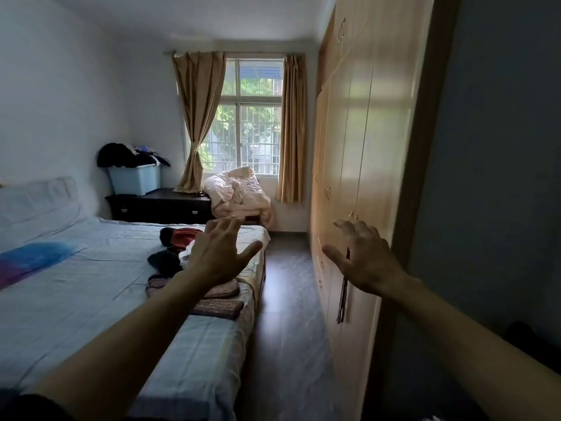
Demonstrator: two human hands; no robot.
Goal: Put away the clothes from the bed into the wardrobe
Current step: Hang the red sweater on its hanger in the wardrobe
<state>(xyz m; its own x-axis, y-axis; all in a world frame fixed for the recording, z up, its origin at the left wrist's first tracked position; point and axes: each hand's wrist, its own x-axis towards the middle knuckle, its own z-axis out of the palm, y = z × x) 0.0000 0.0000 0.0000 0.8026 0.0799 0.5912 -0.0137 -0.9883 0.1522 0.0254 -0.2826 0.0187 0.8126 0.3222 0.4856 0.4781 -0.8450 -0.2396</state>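
Wooden wardrobe [358,165] doors look closed; my left hand [218,256] and right hand [367,262] are spread, empty. Grabbing the clothes [188,262] first risks blocked doors.

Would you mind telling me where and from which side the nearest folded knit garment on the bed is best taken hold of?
Probably by its long folded edge facing the aisle. The folded knit garment lies flat near the bed edge, so a hand can slide under from the wardrobe side, palm up, thumb on top. Both the left hand and right hand are open and empty.
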